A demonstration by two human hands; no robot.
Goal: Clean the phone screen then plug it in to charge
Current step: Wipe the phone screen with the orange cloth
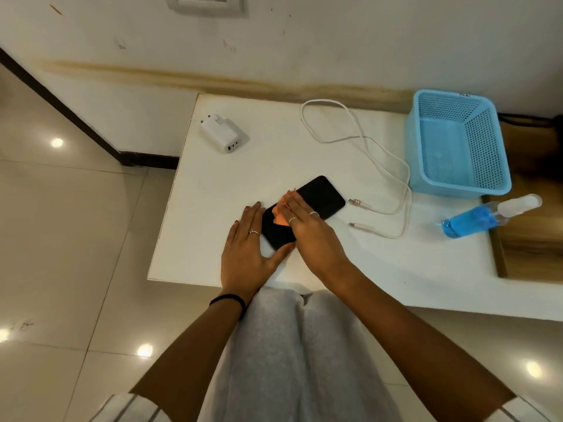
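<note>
A black phone (pixel 323 196) lies screen-up and slanted on the white table (pixel 213 208). My right hand (pixel 307 229) lies flat over its middle, straight fingers pressing an orange cloth (pixel 278 213) onto the screen. My left hand (pixel 248 248) rests flat against the phone's near-left edge, thumb along its bottom end. A white charger adapter (pixel 222 134) lies at the table's back left. A white cable (pixel 377 153) loops across the table, both plugs (pixel 358 203) lying just right of the phone. A wall socket (pixel 207 4) shows at the top.
A light-blue perforated basket (pixel 457 141) stands at the back right. A spray bottle of blue liquid (pixel 481 219) lies on its side in front of it. The table's left edge drops to a tiled floor (pixel 61 239). My grey-clad knees are under the front edge.
</note>
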